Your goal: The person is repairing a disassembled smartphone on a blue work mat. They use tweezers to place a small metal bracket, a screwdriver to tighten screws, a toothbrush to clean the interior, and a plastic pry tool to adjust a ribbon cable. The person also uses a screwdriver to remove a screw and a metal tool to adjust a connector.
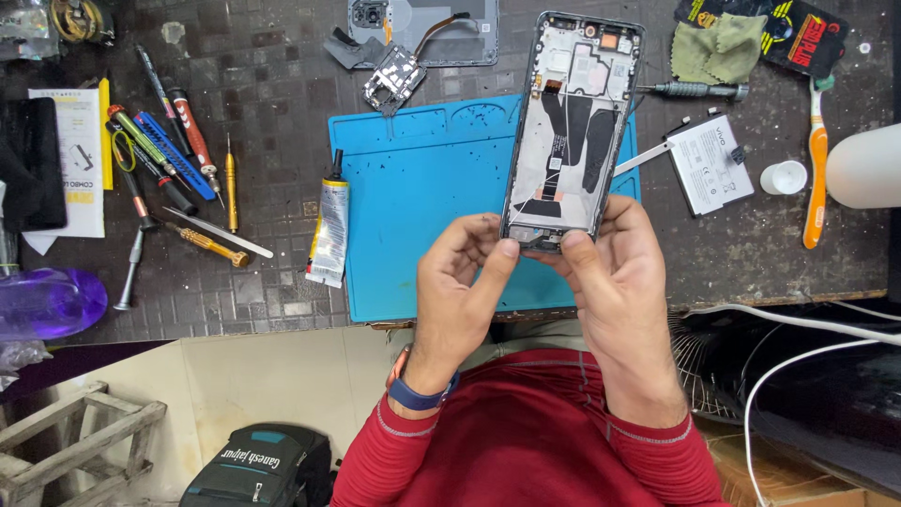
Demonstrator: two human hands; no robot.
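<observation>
Opened phone frame (572,127), upright above blue mat (422,197)

- One head-worn view looks steeply down over the person's chest onto the blue work mat (422,188).
- It sits close above the mat.
- Beyond the mat lies dark bench; nearer than it, floor.

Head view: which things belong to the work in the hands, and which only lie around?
In hand: opened phone frame, gripped at its lower end by left hand and right hand.

Lying about: blue mat, glue tube, screwdrivers, battery, toothbrush.
</observation>
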